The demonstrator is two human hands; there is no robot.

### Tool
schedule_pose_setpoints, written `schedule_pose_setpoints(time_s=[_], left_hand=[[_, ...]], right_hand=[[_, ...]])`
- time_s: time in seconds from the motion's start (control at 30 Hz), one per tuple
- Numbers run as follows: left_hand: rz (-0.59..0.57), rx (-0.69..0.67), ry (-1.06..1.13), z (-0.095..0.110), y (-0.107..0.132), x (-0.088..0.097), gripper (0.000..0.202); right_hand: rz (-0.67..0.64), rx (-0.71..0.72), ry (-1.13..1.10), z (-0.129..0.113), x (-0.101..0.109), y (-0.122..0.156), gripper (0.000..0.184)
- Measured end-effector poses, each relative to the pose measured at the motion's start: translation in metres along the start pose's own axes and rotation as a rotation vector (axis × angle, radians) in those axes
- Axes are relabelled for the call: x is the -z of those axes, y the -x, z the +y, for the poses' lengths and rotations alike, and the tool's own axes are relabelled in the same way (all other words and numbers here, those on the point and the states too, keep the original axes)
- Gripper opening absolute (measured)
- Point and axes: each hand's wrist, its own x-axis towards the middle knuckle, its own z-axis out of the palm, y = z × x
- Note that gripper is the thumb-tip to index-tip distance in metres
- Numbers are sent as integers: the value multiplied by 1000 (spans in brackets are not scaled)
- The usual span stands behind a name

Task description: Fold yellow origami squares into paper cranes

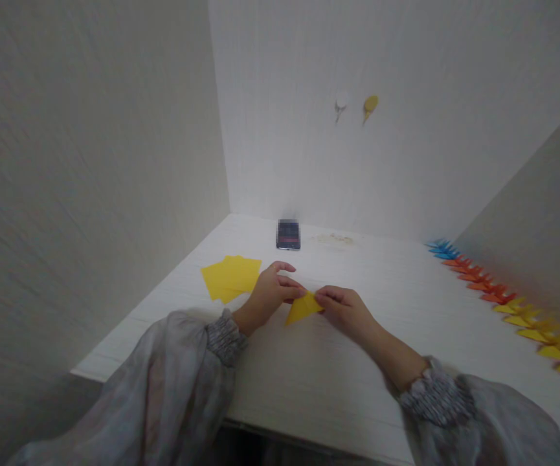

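A partly folded piece of yellow origami paper is held between my two hands, just above the white table. My left hand pinches its upper left edge, with the index finger lifted away. At its right corner, the thumb and fingers of my right hand are closed on the paper. One point of the fold hangs toward the lower left. Beside my left hand lies a loose stack of yellow paper sheets, fanned slightly apart.
A phone with a blurred screen stands near the back wall. Along the right side runs a row of folded paper cranes: blue, red and yellow. Two hooks, white and yellow, are on the back wall. Walls enclose the table.
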Motion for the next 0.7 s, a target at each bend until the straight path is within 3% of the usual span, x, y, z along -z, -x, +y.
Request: schedule_pose_setpoints(time_s=[0.57,0.7], left_hand=[[116,-13,32,7,-1,2,51],[148,-11,35,8,-3,3,50]], right_hand=[[86,-48,-121,6,12,-3,22],[160,-29,-137,-1,18,-2,21]])
